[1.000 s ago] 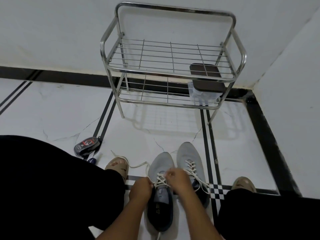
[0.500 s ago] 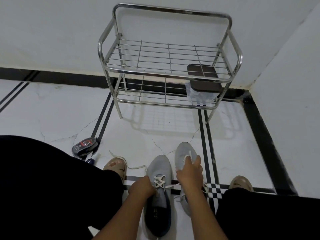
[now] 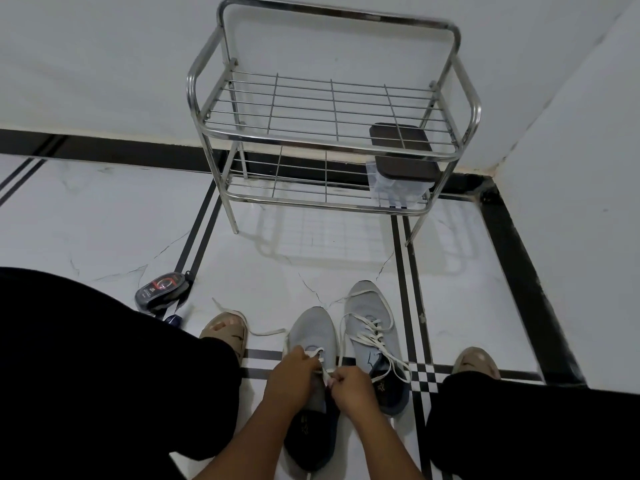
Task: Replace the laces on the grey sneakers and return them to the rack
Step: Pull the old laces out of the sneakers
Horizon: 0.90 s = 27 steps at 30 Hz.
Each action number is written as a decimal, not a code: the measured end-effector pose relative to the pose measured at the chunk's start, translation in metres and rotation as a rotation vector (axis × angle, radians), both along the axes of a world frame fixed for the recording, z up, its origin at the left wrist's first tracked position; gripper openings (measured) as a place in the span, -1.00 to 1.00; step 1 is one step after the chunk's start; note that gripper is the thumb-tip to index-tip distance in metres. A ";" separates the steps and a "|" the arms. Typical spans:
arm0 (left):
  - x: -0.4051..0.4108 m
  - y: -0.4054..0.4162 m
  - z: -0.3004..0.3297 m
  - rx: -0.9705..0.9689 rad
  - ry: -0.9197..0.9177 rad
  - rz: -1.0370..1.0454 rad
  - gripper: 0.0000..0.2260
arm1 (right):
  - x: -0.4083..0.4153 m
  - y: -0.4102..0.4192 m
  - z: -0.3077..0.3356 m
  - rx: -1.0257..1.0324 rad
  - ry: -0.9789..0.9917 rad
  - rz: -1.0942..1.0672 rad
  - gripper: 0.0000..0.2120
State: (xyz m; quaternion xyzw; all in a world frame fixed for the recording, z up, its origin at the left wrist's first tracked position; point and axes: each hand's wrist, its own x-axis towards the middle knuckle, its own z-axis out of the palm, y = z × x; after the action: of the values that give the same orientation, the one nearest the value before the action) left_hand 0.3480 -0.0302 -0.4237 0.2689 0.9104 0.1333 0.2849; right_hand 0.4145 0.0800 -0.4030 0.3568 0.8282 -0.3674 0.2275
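The left grey sneaker (image 3: 311,337) sits on the floor (image 3: 104,230) between the person's knees, toe pointing toward the rack, with its white lace (image 3: 323,367) only partly threaded through the lower eyelets. Both hands work at that lace: the left hand (image 3: 289,379) curls over the tongue and pinches one strand, probably to steady the shoe, while the right hand (image 3: 351,389) pinches the other strand close by, seemingly to draw it through. Just beside it, the right grey sneaker (image 3: 372,327) already carries a full lace (image 3: 375,336), loose and untied, its ends trailing over the sides. Ahead stands the metal rack (image 3: 332,140), its upper shelf bare and ready for the pair, a dark-lidded box (image 3: 403,168) on the lower one. A small black device (image 3: 162,289) lies off to the left.
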 end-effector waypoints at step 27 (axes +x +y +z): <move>-0.003 0.014 0.020 0.113 -0.283 0.405 -0.81 | -0.002 0.000 -0.004 -0.040 -0.043 -0.099 -0.80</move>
State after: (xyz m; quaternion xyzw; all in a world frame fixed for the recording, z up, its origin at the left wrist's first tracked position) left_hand 0.3446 -0.0158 -0.4040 0.0752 0.8877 0.2746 0.3617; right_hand 0.4128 0.0800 -0.4069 0.4005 0.7971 -0.3868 0.2339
